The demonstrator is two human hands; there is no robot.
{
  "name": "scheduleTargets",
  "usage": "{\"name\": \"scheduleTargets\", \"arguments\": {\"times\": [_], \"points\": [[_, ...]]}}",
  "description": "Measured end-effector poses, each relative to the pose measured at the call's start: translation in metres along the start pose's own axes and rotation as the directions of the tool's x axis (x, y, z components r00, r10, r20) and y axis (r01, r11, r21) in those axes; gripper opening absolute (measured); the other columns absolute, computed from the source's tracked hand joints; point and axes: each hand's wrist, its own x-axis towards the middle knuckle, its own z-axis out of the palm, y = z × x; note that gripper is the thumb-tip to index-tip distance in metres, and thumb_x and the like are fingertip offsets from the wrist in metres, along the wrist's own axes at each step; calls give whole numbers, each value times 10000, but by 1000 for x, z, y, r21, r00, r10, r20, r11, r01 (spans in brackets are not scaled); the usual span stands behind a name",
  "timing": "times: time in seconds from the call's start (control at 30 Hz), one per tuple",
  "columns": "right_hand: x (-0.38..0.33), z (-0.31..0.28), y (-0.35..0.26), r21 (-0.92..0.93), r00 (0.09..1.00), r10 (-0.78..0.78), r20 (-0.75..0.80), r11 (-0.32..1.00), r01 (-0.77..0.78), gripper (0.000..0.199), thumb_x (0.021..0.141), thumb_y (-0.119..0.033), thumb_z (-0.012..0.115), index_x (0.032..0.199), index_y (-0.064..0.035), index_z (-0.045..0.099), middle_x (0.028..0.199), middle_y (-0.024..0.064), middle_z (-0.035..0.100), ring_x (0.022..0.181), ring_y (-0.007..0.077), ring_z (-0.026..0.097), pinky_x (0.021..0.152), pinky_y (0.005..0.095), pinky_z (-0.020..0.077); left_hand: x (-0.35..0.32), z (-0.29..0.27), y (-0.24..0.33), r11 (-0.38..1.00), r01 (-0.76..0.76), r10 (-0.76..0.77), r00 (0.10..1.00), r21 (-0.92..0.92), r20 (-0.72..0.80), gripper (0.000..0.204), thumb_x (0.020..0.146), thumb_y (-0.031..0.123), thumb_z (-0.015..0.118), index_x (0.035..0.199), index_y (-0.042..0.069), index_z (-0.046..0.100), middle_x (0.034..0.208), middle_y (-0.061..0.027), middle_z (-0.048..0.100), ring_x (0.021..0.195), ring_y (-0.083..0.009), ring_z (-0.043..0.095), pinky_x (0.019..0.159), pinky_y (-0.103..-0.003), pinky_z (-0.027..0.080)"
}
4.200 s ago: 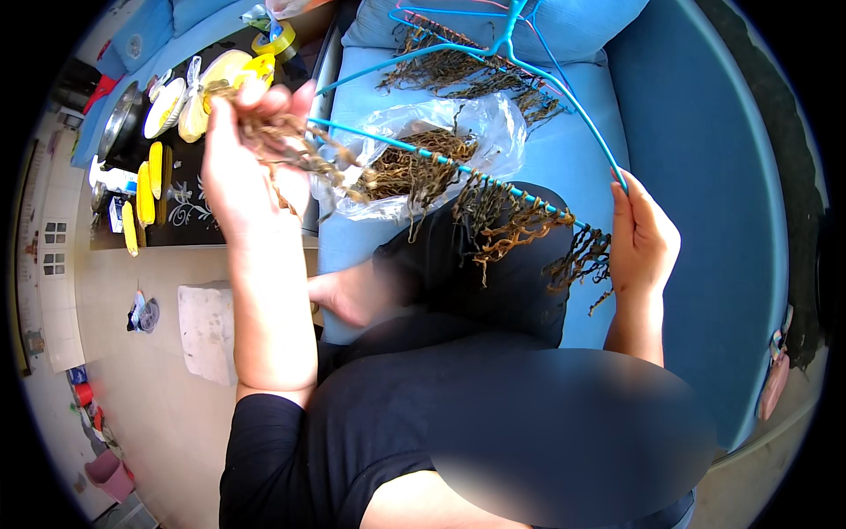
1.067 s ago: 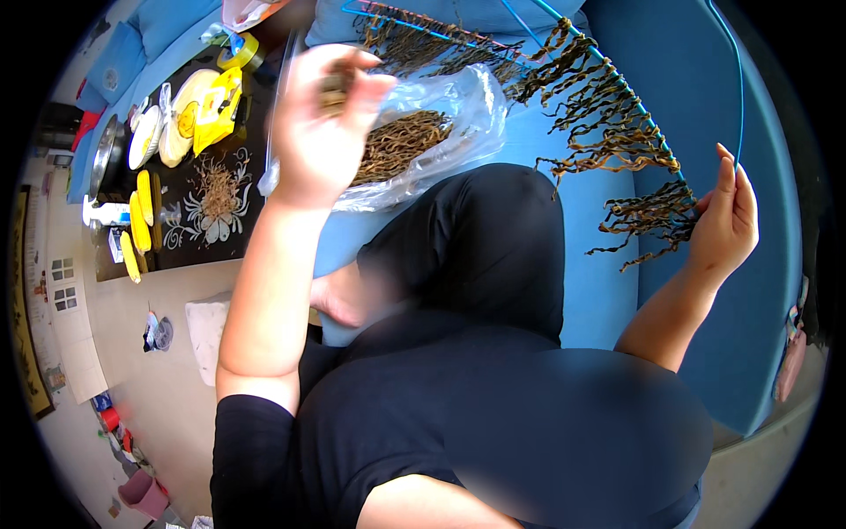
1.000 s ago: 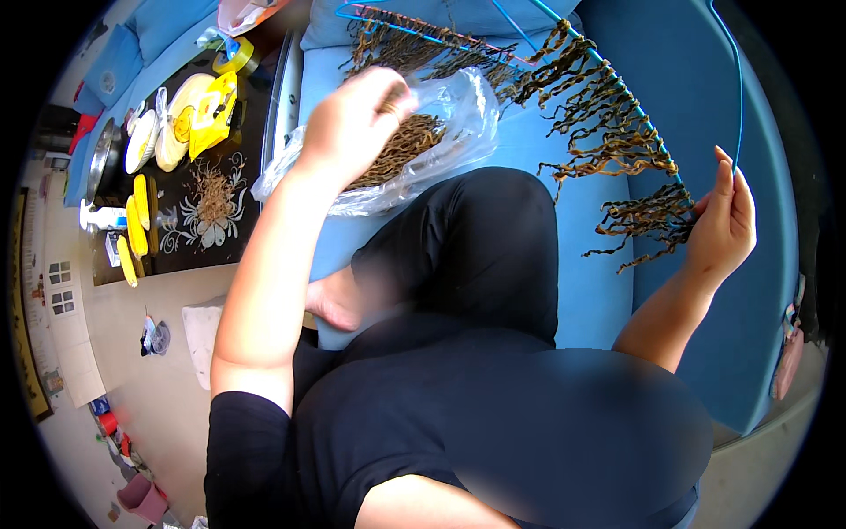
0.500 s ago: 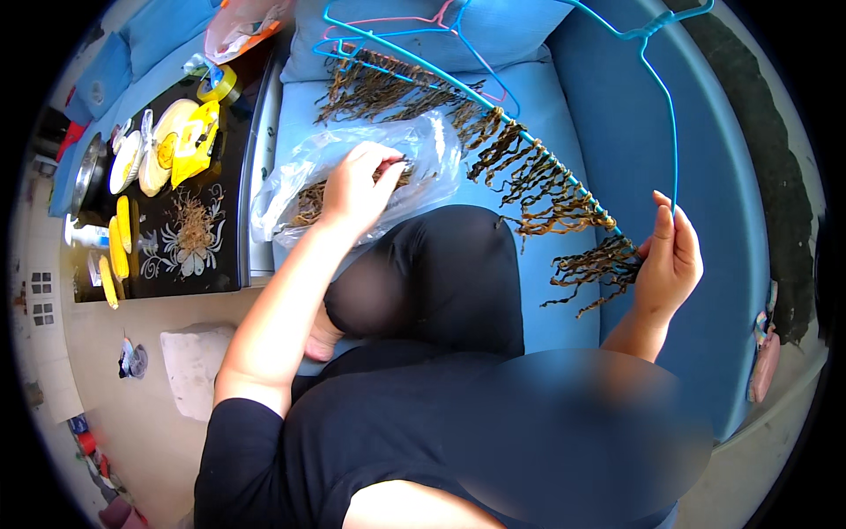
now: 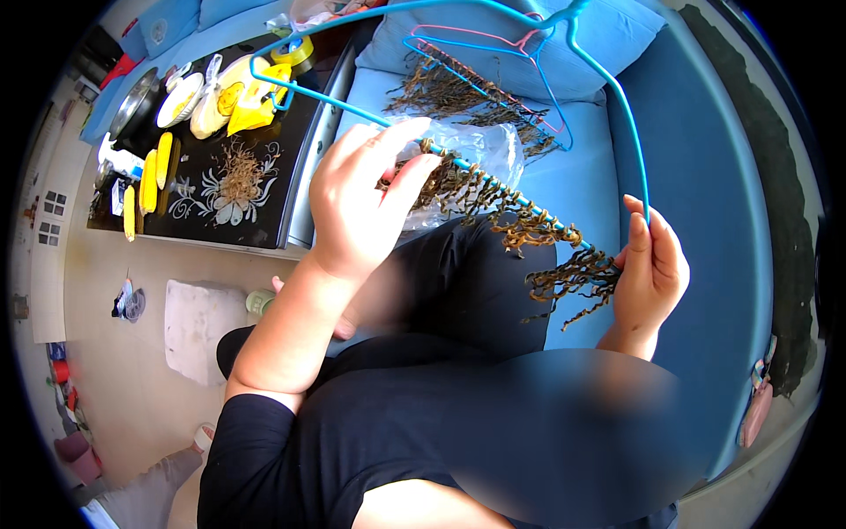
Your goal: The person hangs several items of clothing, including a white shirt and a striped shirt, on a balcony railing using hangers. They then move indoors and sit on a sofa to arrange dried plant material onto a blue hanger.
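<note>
My right hand (image 5: 652, 269) is closed on the right-hand corner of a blue clothes hanger (image 5: 636, 145). Brown, twisted dried strips (image 5: 529, 212) hang tied in a row along its bottom bar, crowded toward that corner. At the left end of the row, my left hand (image 5: 357, 198) has thumb and forefinger about the bar, pinching a dried strip there. Partly behind the hand and bar, a clear plastic bag (image 5: 493, 150) rests on the sofa; what it holds is mostly hidden.
A second hanger set (image 5: 498, 53), pink and blue, hung with brown strips, leans on a blue cushion (image 5: 608, 48). The black table (image 5: 189, 225) bears corn cobs (image 5: 150, 181), bowls, yellow tape and a fibrous pile (image 5: 240, 176). Another person's leg (image 5: 150, 489) shows at lower left.
My left hand has left the plastic bag and come up to the hanger's bar. The hanger has swung nearer, now passing over the bag. The whole view has shifted.
</note>
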Motion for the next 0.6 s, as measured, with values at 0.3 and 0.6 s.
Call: {"name": "scheduleTargets", "arguments": {"times": [0.3, 0.6], "points": [[-8, 5, -18, -66, 995, -21, 96, 997, 28, 129, 824, -46, 602, 937, 6, 635, 689, 26, 603, 552, 43, 478, 509, 176, 387, -5, -31, -2, 994, 89, -79, 984, -56, 160, 164, 711, -41, 655, 870, -2, 654, 627, 8, 429, 571, -80, 391, 505, -211, 317], [-5, 9, -20, -61, 995, 60, 79, 997, -55, 123, 833, -61, 594, 934, -10, 642, 605, -14, 527, 503, 26, 433, 461, 171, 345, -33, -20, -16, 867, 271, -321, 946, -418, -52, 162, 802, 22, 618, 958, 6, 579, 828, -31, 559, 701, -77, 517, 638, -209, 435]]}}
